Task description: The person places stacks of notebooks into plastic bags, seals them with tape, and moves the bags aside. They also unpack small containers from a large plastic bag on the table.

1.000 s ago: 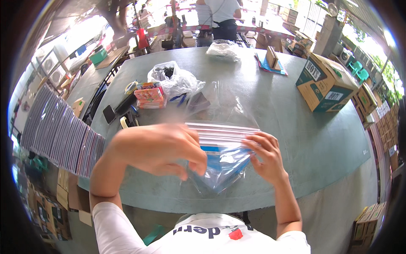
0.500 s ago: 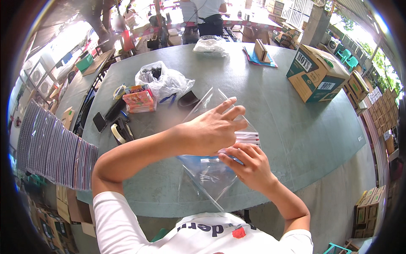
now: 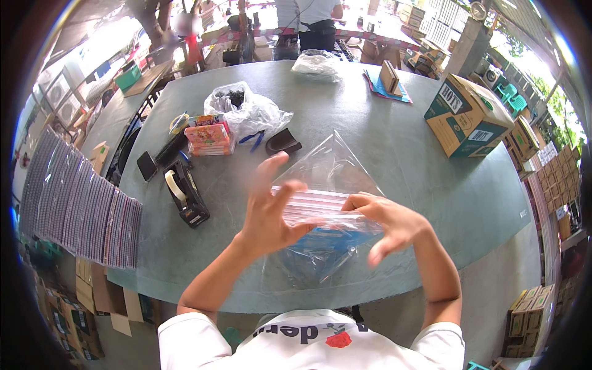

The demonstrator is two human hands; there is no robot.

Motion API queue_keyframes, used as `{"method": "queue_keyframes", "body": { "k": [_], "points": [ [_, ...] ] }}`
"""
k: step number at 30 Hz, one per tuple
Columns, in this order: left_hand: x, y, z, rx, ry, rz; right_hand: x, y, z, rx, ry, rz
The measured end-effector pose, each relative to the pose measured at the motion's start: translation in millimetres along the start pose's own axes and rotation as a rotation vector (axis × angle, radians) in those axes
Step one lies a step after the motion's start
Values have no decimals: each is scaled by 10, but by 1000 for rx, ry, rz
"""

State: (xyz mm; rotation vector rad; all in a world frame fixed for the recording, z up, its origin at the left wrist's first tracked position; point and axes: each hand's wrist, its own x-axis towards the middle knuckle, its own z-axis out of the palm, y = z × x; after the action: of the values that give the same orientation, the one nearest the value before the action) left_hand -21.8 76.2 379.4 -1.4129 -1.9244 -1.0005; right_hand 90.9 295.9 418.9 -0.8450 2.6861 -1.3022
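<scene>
In front of me a stack of thin booklets [image 3: 317, 202] with pale page edges and a blue cover lies on a clear plastic sheet [image 3: 338, 157]. The sheet is laid cornerwise, and its near part is folded up against the blue side. My left hand [image 3: 262, 216] is at the stack's left end, fingers spread and blurred, thumb near the front edge. At the right end my right hand [image 3: 394, 222] rests its fingertips on the stack and plastic, its thumb held apart. To the left stands a black tape dispenser [image 3: 188, 196] with a roll of tape.
Farther left are a phone [image 3: 147, 166], small colourful wrapped packs [image 3: 208, 137], a white plastic bag [image 3: 262, 114], blue-handled pliers [image 3: 251, 140] and a dark curved piece [image 3: 283, 143]. A tall notebook stack [image 3: 80, 200] flanks the table; a carton [image 3: 468, 117] sits back right.
My left arm has drawn back from across the stack to its left end. My right hand has moved right and opened. The near plastic is now folded up against the stack.
</scene>
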Motion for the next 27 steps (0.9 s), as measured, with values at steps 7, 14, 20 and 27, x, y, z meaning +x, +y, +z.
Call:
{"method": "queue_keyframes", "body": {
  "k": [7, 14, 20, 27],
  "points": [
    [197, -308, -118, -585, -476, -663, 95, -58, 264, -578, 745, 223],
    [375, -260, -150, -400, -724, -241, 227, 158, -133, 65, 99, 554],
    [-321, 99, -410, 252, -506, 321, -360, -466, 340, -813, -122, 165],
    [-635, 57, -186, 313, -261, 342, 88, -264, 497, -704, 93, 166]
  ]
}}
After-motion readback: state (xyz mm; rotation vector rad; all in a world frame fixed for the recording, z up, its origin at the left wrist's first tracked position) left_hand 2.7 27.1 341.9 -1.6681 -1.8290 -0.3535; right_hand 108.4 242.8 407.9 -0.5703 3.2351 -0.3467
